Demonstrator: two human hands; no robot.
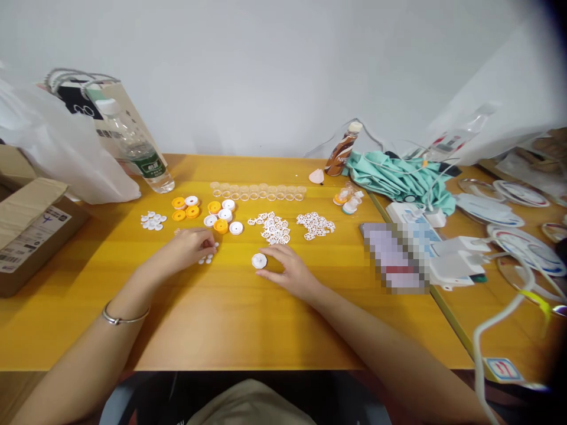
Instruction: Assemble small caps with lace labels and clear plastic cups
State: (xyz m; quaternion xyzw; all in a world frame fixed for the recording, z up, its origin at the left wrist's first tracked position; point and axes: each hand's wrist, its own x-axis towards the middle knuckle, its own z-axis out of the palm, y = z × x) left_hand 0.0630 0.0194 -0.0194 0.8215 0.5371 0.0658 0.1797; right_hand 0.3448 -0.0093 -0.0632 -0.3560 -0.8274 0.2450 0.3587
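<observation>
My left hand (193, 249) is closed, its fingertips pinched together right above a few small white pieces (207, 258) on the table. White bits show at those fingertips; whether one is held I cannot make out. Between the thumb and index finger of my right hand (287, 268) is a white faceted disc (259, 261) with a raised centre. Beyond my left hand lie orange round caps (221, 226) and white round caps (236, 228). Two piles of white openwork wheel-like pieces, a left pile (275, 228) and a right pile (315, 224), lie past my right hand.
A row of clear small cups (259, 193) stands farther back. Small white parts (153, 221) lie left. A water bottle (150, 162), cardboard box (33, 236), brown drink bottle (343, 150), green cloth (394, 177), blurred phone (392, 257) and power strip (416, 230) edge the work area.
</observation>
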